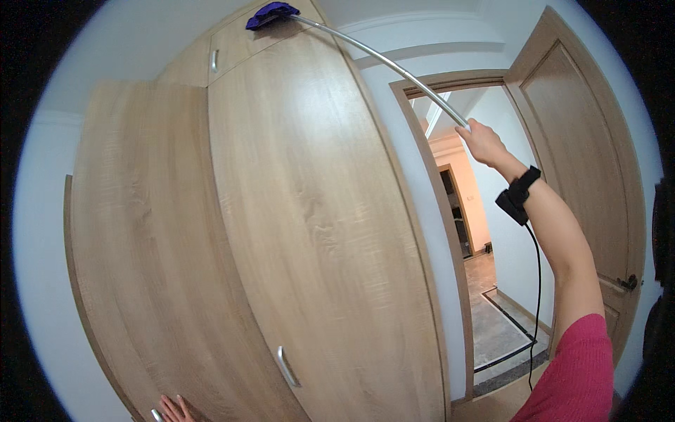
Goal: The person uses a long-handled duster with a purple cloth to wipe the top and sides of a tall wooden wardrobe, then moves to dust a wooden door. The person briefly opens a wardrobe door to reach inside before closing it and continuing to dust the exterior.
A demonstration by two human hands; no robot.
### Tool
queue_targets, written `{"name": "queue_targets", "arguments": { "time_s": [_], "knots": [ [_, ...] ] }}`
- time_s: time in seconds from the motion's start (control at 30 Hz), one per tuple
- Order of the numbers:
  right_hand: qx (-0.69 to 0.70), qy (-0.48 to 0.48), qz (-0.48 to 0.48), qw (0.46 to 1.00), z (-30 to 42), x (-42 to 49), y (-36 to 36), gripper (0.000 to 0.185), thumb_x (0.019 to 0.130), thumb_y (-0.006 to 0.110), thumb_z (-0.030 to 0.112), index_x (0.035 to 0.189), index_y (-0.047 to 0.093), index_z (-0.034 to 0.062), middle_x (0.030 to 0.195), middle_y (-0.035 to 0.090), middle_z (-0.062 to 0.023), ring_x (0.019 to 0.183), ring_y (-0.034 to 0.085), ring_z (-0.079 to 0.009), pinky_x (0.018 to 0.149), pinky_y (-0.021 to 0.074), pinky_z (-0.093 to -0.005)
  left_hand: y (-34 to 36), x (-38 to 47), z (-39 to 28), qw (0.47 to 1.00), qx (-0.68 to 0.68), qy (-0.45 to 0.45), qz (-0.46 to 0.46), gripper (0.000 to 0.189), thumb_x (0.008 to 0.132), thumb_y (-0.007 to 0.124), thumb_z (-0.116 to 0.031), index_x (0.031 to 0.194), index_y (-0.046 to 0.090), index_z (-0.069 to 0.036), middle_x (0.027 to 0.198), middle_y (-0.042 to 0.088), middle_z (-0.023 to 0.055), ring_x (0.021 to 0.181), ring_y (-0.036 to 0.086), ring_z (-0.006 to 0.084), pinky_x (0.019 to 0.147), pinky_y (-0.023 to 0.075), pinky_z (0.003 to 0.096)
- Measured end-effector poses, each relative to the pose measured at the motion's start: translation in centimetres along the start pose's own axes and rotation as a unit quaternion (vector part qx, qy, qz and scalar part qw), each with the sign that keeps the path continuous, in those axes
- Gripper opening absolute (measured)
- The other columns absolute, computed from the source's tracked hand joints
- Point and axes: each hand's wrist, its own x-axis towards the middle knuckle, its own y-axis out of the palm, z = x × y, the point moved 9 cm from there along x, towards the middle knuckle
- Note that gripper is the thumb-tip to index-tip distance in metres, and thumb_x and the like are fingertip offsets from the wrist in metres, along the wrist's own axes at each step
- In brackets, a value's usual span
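My right hand (482, 141) is raised in front of the doorway, its fingers wrapped around the end of a long metal pole (390, 64). At the pole's far end, a purple fabric mop head (271, 15) rests against the upper cabinet door (232, 45) near the ceiling. Only part of my left hand (176, 410) shows at the bottom edge, fingers apart, at the left wardrobe door (153, 237) beside its metal handle (156, 415). Whether it presses on the wood is unclear. The tall right wardrobe door (316, 211) fills the middle.
Silver handles mark the right wardrobe door (287, 366) and the upper cabinet. To the right, a wooden room door (585, 142) stands open beside a hallway with a tiled floor (501, 327). A black cable (538, 295) hangs from the black wrist strap (519, 195) on my right arm.
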Motion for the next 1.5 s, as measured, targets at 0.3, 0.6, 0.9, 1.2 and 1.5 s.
{"name": "queue_targets", "arguments": {
  "time_s": [0.3, 0.6, 0.9, 1.2, 1.5],
  "knots": [
    [0.112, 0.027, 0.018, 0.993, 7.0, -4.3, -4.0, 0.028, 0.092, 0.038, 0.018, 0.104, 0.054, -0.0009, 0.087, 0.058, -0.0211, 0.08, 0.06, -0.0381, 0.069, 0.0494, -0.0453, 7.5, -6.4, 3.4, 0.961, -0.268, -0.062, -0.014, 0.091, 0.066, 0.071, -0.023, 0.14, 0.019, -0.009, 0.146, 0.005, 0.0223, 0.133, 0.01, 0.0409, 0.108, 0.0152, 0.0492],
    [-0.105, -0.078, -0.06, 0.99, -0.5, -10.3, -5.6, 0.036, 0.093, 0.04, 0.033, 0.093, 0.046, -0.0027, 0.079, 0.059, -0.0273, 0.078, 0.058, -0.0425, 0.066, 0.047, -0.0497, 23.4, -0.5, 4.9, 0.88, -0.437, -0.146, 0.117, 0.087, 0.077, 0.064, -0.027, 0.141, 0.01, -0.006, 0.145, 0.0, 0.0253, 0.133, 0.009, 0.0414, 0.107, 0.0163, 0.0427],
    [-0.123, -0.101, -0.106, 0.982, -1.1, -12.2, -10.4, 0.039, 0.092, 0.042, 0.033, 0.09, 0.047, -0.006, 0.078, 0.059, -0.027, 0.077, 0.058, -0.0423, 0.067, 0.0467, -0.0482, 32.4, 1.1, 3.6, 0.81, -0.539, -0.191, 0.132, 0.077, 0.084, 0.053, -0.038, 0.14, 0.014, -0.002, 0.145, 0.004, 0.025, 0.135, 0.009, 0.0353, 0.108, 0.0161, 0.0394],
    [-0.113, -0.117, -0.105, 0.981, 12.3, -7.3, -7.5, 0.029, 0.093, 0.038, 0.021, 0.097, 0.056, -0.0018, 0.083, 0.06, -0.0239, 0.08, 0.059, -0.0413, 0.069, 0.0489, -0.0476, 30.2, 2.5, -1.9, 0.698, -0.659, -0.13, 0.249, 0.084, 0.085, 0.042, -0.057, 0.141, 0.009, -0.003, 0.147, 0.004, 0.0191, 0.137, 0.002, 0.0302, 0.111, 0.0043, 0.0394],
    [-0.071, -0.18, -0.109, 0.975, 32.8, -9.0, -4.7, 0.031, 0.092, 0.034, 0.018, 0.099, 0.059, 0.0003, 0.091, 0.062, -0.0206, 0.085, 0.06, -0.0375, 0.074, 0.0491, -0.0451, 33.0, 5.4, -5.4, 0.782, -0.574, -0.029, 0.242, 0.09, 0.083, 0.045, -0.059, 0.141, 0.003, -0.004, 0.147, 0.002, 0.0198, 0.137, -0.001, 0.0289, 0.111, 0.0065, 0.0385]
  ]
}}
